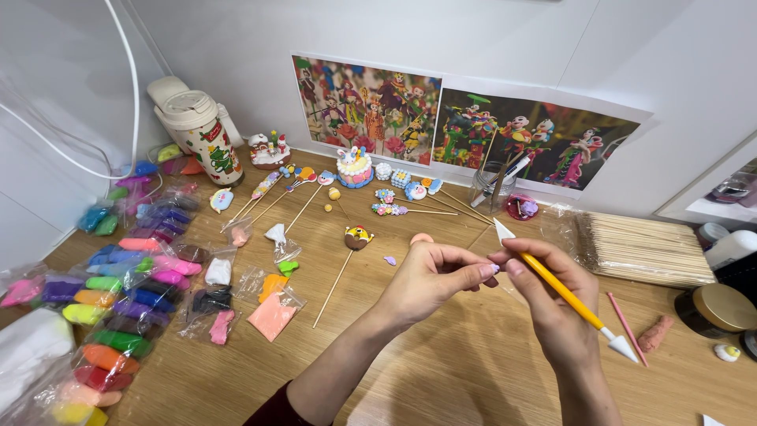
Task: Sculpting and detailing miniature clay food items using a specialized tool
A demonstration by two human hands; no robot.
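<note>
Nearest are both hands: right hand (552,304) has its grip closed pen-style on a yellow sculpting tool (561,290), tip up, probably for fine control. Left hand (430,276) pinches something tiny, can't tell what. Past them, clay packets (126,304) line the table (465,363) within reach.

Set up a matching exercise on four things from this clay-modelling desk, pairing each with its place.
Things:
1. yellow-handled modelling tool with white tips
2. bundle of thin wooden skewers
3. white thermos jug with festive pattern
4. bagged soft clay in many colours

Places:
A. far left corner by the wall
B. spread along the left side of the wooden table
C. in the right hand
D. stacked at the right, beyond the hands

Pairs: 1-C, 2-D, 3-A, 4-B
</note>
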